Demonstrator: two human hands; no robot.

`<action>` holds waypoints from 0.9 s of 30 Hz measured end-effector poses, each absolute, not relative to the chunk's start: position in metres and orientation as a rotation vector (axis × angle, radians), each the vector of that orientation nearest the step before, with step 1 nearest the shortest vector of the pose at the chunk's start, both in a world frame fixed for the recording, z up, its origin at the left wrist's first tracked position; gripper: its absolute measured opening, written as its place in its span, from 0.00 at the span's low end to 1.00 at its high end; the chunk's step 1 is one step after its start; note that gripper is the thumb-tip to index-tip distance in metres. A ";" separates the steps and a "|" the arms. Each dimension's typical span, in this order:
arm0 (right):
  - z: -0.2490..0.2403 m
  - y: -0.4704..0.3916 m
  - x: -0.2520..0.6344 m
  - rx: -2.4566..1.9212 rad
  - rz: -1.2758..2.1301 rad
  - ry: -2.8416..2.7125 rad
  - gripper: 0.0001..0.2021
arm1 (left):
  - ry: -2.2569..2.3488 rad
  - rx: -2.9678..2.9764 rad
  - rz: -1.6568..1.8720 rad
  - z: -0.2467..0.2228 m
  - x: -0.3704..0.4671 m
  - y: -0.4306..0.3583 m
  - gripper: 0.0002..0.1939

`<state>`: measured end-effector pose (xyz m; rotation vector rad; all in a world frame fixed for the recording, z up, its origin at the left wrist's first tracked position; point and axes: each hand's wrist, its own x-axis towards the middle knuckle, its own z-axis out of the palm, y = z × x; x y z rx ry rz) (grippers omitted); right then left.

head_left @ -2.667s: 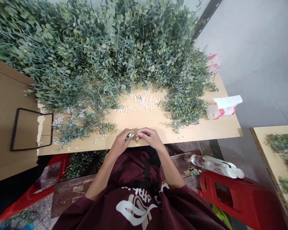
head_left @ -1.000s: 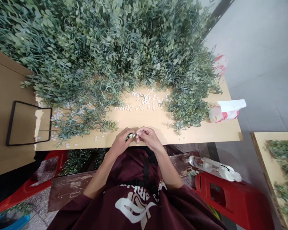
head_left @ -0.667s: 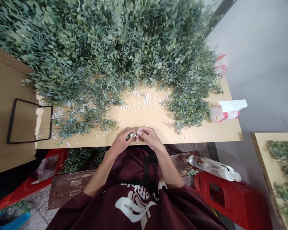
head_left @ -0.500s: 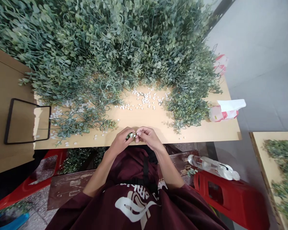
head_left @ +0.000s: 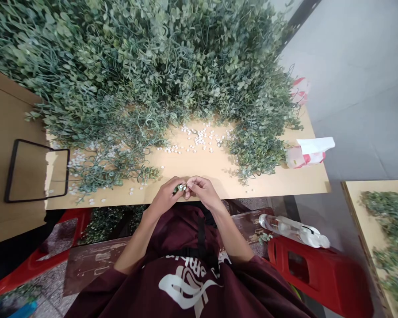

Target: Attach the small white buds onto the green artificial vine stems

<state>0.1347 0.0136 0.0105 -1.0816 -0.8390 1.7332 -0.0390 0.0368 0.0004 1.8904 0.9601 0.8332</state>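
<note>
At the table's front edge, my left hand (head_left: 165, 196) is closed around a small artificial leaf sprig (head_left: 179, 188) with white tips showing. Right beside it, the fingers of my right hand (head_left: 204, 192) are pinched together against those tips; what they grip is too small and covered to make out. Small white plastic pieces (head_left: 200, 137) lie scattered on the wood-coloured table (head_left: 192, 165) beyond my hands. Green artificial sprigs (head_left: 102, 172) lie among more white pieces on the left, and a clump of leaves (head_left: 260, 154) sits on the right.
A large heap of artificial foliage (head_left: 146, 57) covers the table's far side. A cardboard box (head_left: 16, 176) and a black wire frame (head_left: 9, 172) are at left. A tissue pack (head_left: 293, 158) lies at right. Below stands a red stool (head_left: 331, 282) beside a clear bottle (head_left: 288, 226).
The view has shifted slightly. Both hands stay together at the sprig, with only small finger movement.
</note>
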 end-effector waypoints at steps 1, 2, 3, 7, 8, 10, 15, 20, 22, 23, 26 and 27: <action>0.010 0.014 0.134 -1.082 1.730 -0.845 0.13 | 0.961 1.894 0.832 0.000 -0.039 0.037 0.10; 0.010 0.014 0.134 -1.083 1.726 -0.850 0.13 | 0.963 1.896 0.829 0.000 -0.039 0.037 0.11; 0.010 0.014 0.134 -1.083 1.723 -0.853 0.13 | 0.964 1.898 0.826 -0.001 -0.039 0.037 0.11; 0.010 0.015 0.134 -1.078 1.722 -0.865 0.13 | 0.981 1.890 0.828 -0.001 -0.038 0.037 0.11; 0.010 0.015 0.134 -1.075 1.719 -0.868 0.13 | 0.992 1.880 0.838 -0.001 -0.038 0.037 0.10; 0.009 0.015 0.134 -1.075 1.693 -0.877 0.14 | 1.023 1.849 0.869 -0.001 -0.037 0.037 0.08; 0.004 0.010 0.129 -1.132 1.467 -0.929 0.14 | 1.113 1.793 0.917 -0.001 -0.036 0.036 0.06; 0.001 0.003 0.121 -1.247 1.315 -1.009 0.12 | 1.105 1.815 0.877 -0.001 -0.037 0.036 0.06; 0.001 0.002 0.120 -1.257 1.299 -1.007 0.11 | 1.103 1.826 0.870 -0.001 -0.037 0.037 0.06; 0.000 0.002 0.121 -1.254 1.306 -1.011 0.11 | 1.100 1.833 0.868 -0.001 -0.037 0.037 0.06; 0.001 0.003 0.124 -1.239 1.358 -1.041 0.11 | 1.093 1.856 0.857 -0.002 -0.037 0.037 0.06; 0.002 0.004 0.125 -1.236 1.376 -1.058 0.11 | 1.087 1.864 0.854 -0.002 -0.037 0.037 0.06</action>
